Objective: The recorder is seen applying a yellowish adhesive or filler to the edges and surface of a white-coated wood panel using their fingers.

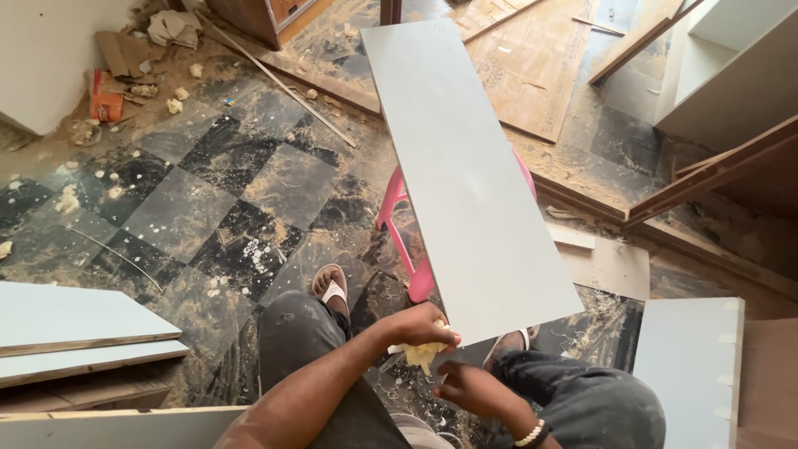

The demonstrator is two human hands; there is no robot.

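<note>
Both hands' grip closed on yellow cloth (424,353), left hand (420,326), right hand (465,389), at grey board (465,175) edge.

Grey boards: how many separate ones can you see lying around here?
5. One long board rests on the pink stool by the hands; two stacked at left; one along the bottom-left edge; one at lower right. Others may lie out of frame.

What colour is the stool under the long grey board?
Pink; the stool shows beneath the grey board in the head view.
</note>
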